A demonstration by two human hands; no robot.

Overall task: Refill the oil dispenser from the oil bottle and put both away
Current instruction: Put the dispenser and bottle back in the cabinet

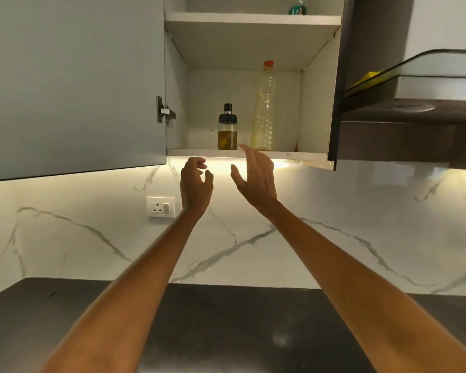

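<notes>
Head view: both hands raised empty toward an open cabinet [318,109], oil bottle and oil dispenser side by side on its lower shelf [194,152].

Largest first: the oil bottle [264,109] is tall, thin clear plastic with an orange cap, and looks mostly full, so it is probably heavy, and its ribbed wall may give under a squeeze; a grip round the mid-body seems safest. Left of it, near but apart, the oil dispenser [227,130] is short, apparently glass with a black top, about half full; likely rigid, breakable and perhaps oily, best held round the body. The right hand [256,176] is spread wide just below the shelf edge; the left hand [195,181] hangs loosely curled, holding nothing.
</notes>
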